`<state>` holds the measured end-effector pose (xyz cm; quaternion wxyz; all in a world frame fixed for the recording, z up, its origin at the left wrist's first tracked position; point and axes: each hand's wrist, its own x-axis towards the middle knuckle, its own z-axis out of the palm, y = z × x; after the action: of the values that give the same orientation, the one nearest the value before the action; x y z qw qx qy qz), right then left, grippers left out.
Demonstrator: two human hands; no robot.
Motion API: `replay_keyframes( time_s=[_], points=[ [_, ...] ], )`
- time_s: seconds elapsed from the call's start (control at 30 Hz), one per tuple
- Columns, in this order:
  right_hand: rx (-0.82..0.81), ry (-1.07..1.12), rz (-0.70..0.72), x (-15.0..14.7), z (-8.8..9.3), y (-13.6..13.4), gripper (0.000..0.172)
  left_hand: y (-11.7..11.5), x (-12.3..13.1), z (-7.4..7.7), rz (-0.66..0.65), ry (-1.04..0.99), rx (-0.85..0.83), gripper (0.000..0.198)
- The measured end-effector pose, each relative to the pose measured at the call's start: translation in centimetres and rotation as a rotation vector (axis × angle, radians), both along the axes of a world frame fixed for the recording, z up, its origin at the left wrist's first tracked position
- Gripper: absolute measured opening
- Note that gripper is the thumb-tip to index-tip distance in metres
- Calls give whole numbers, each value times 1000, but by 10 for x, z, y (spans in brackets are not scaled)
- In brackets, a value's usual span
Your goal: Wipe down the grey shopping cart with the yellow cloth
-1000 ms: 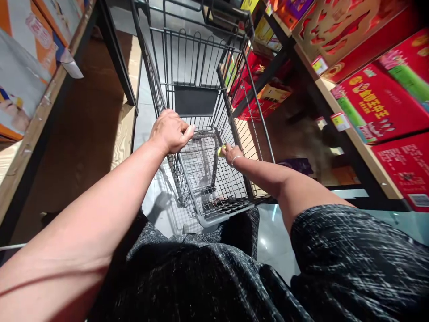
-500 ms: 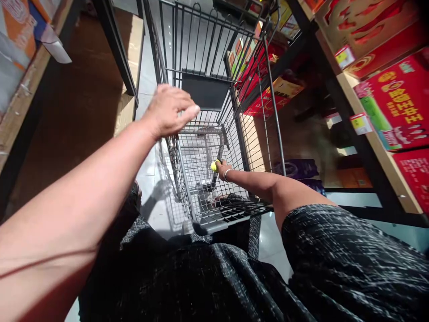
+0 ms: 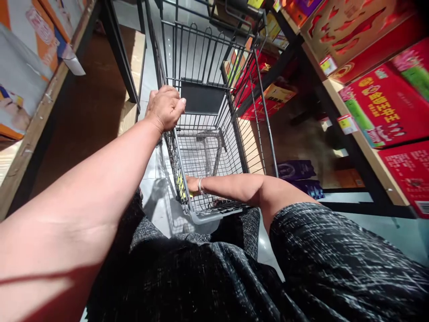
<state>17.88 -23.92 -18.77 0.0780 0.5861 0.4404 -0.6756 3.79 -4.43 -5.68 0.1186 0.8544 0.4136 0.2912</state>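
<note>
My left hand (image 3: pixel 165 106) is closed over the left top rail of a dark wire shopping cart (image 3: pixel 197 219), near the middle of that side. Inside the basket, low by its left wall, is my right hand (image 3: pixel 192 184), with a bracelet at the wrist. It presses a bright yellow cloth (image 3: pixel 181 186) against the mesh; yellow shows through the wires and below the fingers. Most of the right fingers are hidden by the hand itself and the cart's rail. A dark flat panel (image 3: pixel 203 97) sits at the far end of the basket.
Shelving with red boxes (image 3: pixel 375 105) and price tags stands close on the right. Another wooden shelf (image 3: pixel 43 96) with orange and white boxes is close on the left. Purple packs (image 3: pixel 295 170) lie low on the right. Grey tiled floor (image 3: pixel 152 201) shows beside the cart.
My left hand, blurred and with its fingers looser before, has come down onto the cart's left rail. My right hand has moved left with the yellow cloth, from mid-basket to the left wall.
</note>
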Motion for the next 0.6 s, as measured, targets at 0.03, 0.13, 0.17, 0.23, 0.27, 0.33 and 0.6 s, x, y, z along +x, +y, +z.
replay_keyframes(
  time_s=[0.03, 0.13, 0.17, 0.23, 0.27, 0.33, 0.6],
  points=[
    [-63, 66, -117, -2, 9, -1, 68, -2, -1, 1, 5, -7, -9, 65],
    [-69, 185, -281, 8, 56, 3, 70, -10, -4, 6, 25, -61, -43, 60],
    [-30, 256, -307, 13, 77, 5, 71, -12, -5, 8, 27, -85, -54, 58],
    [85, 436, -368, 21, 120, 9, 73, -17, -5, 11, 27, -127, -72, 54],
    [155, 525, -406, 23, 139, 10, 73, -19, -5, 12, 27, -138, -80, 52],
    [288, 647, -465, 20, 165, 9, 72, -20, -4, 12, 28, -143, -86, 49],
    [354, 732, -491, 13, 150, 16, 72, -16, -3, 4, 19, -148, -56, 50]
  ],
)
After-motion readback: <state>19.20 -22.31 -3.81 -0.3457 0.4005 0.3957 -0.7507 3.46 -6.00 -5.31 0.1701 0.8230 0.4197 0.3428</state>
